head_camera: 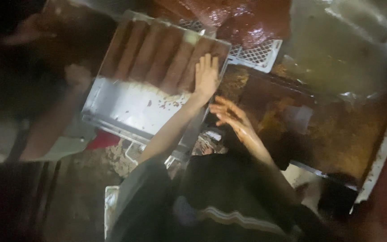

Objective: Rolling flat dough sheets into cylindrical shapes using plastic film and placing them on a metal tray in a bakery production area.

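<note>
Rolls (166,54): brown log-shaped pieces, side by side in far half of metal tray (126,110), running away from wearer; rightmost one is under the L grip.
L hand (206,76): laid flat, palm down, fingers together and straight, on right end of the row; clamped on nothing.
R hand (229,115): just beside tray's right edge, off it, fingers spread apart and smeared brown, holding nothing.
Count: approx 6 rolls (blurred, can't be sure); 1 tray; 1 white lattice crate (258,54) behind tray.
Tray: near half bare, w/ brown crumbs.
Other person: arm (52,123) reaches in from left, hand at tray's left edge; whether touching, can't tell.
Surface (337,130): dark, brown-stained, wet-looking.
Room: dim, picture blurred; clear plastic sheet (337,45) at far right.
</note>
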